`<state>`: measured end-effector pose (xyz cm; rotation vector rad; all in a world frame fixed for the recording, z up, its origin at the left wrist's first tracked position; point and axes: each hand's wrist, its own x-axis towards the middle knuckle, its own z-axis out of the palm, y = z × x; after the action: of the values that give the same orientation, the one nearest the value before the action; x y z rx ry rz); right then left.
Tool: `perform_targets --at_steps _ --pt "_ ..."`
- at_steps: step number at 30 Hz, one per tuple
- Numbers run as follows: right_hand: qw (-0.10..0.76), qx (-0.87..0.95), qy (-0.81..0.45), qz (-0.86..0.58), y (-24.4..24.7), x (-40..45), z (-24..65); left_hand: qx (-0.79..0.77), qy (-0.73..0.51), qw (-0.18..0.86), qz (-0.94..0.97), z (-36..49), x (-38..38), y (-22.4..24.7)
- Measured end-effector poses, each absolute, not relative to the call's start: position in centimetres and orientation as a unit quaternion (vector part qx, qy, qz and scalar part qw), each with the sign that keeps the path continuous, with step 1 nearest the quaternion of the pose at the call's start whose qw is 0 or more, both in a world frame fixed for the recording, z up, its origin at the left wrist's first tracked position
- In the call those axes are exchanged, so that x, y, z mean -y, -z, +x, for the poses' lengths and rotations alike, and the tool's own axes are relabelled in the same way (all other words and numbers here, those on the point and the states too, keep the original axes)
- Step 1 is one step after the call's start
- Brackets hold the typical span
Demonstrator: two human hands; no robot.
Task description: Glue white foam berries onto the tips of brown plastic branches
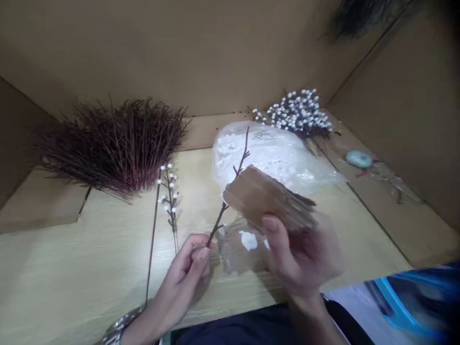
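Note:
My left hand pinches the lower end of a bare dark brown twig, which slants up to the right. My right hand, partly blurred, grips a worn stack of brown cardboard close to the twig. Whether the cardboard touches the twig I cannot tell. Below it lies another cardboard piece with white glue-like blobs on top, partly hidden by my right hand. To the left, a twig with white berries rests on the table.
A large heap of dark twigs lies at the back left. A clear plastic bag of white beads sits behind my hands, with a bundle of white-berried twigs beyond. At the right lies a pale oval object. Cardboard walls surround the table.

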<state>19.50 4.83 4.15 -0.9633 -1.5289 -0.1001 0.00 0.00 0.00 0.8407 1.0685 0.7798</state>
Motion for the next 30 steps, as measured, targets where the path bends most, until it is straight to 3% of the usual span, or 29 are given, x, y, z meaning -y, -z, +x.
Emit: perform_targets --at_steps 22,30 --pt "0.659 0.604 0.080 -0.442 -3.3 -5.1 19.1 -0.497 -0.345 0.680 0.415 -0.5 0.4 0.7" --pt "0.732 0.461 -0.082 -0.496 -2.7 -5.2 19.6 -0.503 -0.343 0.678 0.412 -0.7 0.5 0.8"
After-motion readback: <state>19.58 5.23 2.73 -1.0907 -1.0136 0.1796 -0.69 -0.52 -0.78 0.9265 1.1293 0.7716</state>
